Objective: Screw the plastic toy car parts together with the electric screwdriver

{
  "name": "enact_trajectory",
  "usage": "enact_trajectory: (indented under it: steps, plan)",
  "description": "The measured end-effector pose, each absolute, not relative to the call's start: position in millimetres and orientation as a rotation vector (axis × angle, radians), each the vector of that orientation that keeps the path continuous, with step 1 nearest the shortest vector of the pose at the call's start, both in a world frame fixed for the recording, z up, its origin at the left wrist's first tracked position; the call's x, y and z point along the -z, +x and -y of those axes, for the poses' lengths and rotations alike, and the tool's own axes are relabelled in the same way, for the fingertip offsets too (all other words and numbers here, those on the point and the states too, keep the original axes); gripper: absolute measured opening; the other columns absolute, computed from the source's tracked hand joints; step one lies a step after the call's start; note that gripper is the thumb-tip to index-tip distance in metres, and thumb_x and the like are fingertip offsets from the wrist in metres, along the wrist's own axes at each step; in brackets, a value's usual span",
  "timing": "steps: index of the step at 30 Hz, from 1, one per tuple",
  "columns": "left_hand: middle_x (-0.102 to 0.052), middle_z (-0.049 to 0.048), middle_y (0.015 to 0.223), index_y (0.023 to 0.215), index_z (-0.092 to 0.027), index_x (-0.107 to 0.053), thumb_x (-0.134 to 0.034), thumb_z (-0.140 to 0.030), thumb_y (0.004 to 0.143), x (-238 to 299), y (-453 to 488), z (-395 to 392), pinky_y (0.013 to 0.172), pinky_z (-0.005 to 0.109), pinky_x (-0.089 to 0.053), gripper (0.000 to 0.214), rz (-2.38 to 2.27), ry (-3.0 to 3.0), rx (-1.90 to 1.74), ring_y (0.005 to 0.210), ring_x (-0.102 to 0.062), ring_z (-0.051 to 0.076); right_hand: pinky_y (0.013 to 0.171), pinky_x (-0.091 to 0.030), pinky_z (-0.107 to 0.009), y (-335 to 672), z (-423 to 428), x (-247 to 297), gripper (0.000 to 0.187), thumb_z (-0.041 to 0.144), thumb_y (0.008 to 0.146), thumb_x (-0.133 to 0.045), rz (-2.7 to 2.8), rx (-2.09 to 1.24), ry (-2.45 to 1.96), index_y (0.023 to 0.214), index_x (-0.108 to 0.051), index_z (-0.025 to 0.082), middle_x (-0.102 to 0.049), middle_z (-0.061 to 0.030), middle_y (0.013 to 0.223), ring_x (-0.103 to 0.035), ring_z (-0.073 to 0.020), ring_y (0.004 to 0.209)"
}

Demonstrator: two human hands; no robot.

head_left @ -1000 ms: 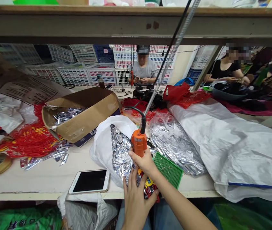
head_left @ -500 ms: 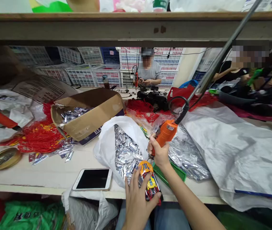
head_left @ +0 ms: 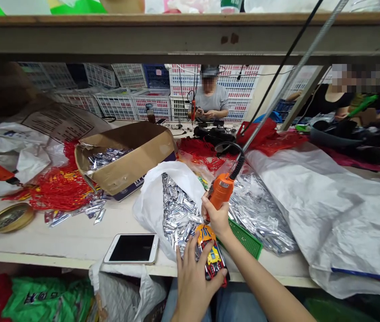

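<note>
My left hand (head_left: 192, 279) grips a small toy car (head_left: 213, 256), orange, yellow and red, at the bench's front edge. My right hand (head_left: 216, 217) is wrapped round an orange electric screwdriver (head_left: 221, 191) that hangs on a black cable and a metal coil from above. The tool is tilted, with its lower end just above the car's front. Behind the car lies a green perforated tray (head_left: 245, 238). A white bag (head_left: 166, 201) full of silver foil packets is open just left of my hands.
A white smartphone (head_left: 132, 248) lies near the front edge. A tipped cardboard box (head_left: 128, 156) holds more foil packets; red netting (head_left: 56, 188) and a brass dish (head_left: 9, 217) are at left. Large white sacks (head_left: 327, 205) cover the right. Two people work across the bench.
The screwdriver went from upright over the car to swung away right, and now tilts back down toward the car's front. My left hand keeps hold of the car.
</note>
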State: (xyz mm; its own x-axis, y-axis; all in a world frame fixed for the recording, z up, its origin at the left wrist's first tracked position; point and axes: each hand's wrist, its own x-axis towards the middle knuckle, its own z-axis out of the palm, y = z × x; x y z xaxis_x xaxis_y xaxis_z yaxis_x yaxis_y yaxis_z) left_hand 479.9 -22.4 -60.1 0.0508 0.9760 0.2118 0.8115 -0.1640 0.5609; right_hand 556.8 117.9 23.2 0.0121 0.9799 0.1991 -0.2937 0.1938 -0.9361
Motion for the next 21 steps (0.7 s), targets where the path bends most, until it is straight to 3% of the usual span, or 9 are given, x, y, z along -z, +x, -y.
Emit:
enact_trajectory:
  steps: [5, 11, 15, 18, 21]
  plan:
    - [-0.048, 0.0117, 0.157, 0.144, -0.042, -0.053, -0.067, -0.051, 0.089, 66, 479, 23, 0.111, 0.078, -0.031, 0.057, -1.799, 2.068, -0.853, 0.142, -0.047, 0.038, 0.036, -0.032, -0.022, 554, -113, -14, 0.038, 0.052, 0.074, -0.077, 1.128, -1.143, -0.851, 0.07, -0.056, 0.02, -0.045, 0.008, 0.045, -0.038, -0.0073, 0.036]
    - [-0.051, 0.0151, 0.153, 0.14, -0.036, -0.059, -0.067, -0.052, 0.089, 71, 480, 22, 0.113, 0.077, -0.028, 0.054, -1.8, 2.041, -0.874, 0.143, -0.047, 0.037, 0.046, -0.044, -0.026, 547, -102, -6, 0.032, 0.041, 0.064, -0.083, 1.085, -1.044, -0.869, 0.075, -0.06, 0.021, -0.058, 0.0037, 0.06, -0.048, -0.0101, 0.047]
    - [-0.047, 0.0137, 0.157, 0.143, -0.039, -0.055, -0.065, -0.053, 0.09, 70, 477, 22, 0.114, 0.076, -0.028, 0.056, -1.773, 2.035, -0.845, 0.145, -0.044, 0.036, 0.041, -0.04, -0.024, 549, -102, -5, 0.033, 0.045, 0.068, -0.081, 1.039, -1.034, -0.882, 0.074, -0.059, 0.021, -0.052, 0.0065, 0.052, -0.044, -0.0089, 0.041]
    - [-0.046, 0.0109, 0.159, 0.144, -0.042, -0.053, -0.068, -0.047, 0.089, 64, 474, 23, 0.113, 0.076, -0.029, 0.057, -1.765, 2.059, -0.806, 0.145, -0.043, 0.037, 0.036, -0.036, -0.023, 562, -109, -14, 0.036, 0.052, 0.074, -0.076, 0.987, -1.016, -0.884, 0.078, -0.059, 0.02, -0.049, 0.008, 0.047, -0.042, -0.009, 0.036]
    - [-0.047, 0.0095, 0.158, 0.138, -0.038, -0.058, -0.071, -0.03, 0.082, 50, 476, 22, 0.115, 0.075, -0.026, 0.058, -1.819, 2.077, -0.802, 0.146, -0.042, 0.038, 0.035, -0.035, -0.023, 588, -113, -30, 0.039, 0.054, 0.075, -0.076, 0.912, -0.938, -0.892, 0.084, -0.059, 0.02, -0.05, 0.0085, 0.048, -0.043, -0.0091, 0.035]
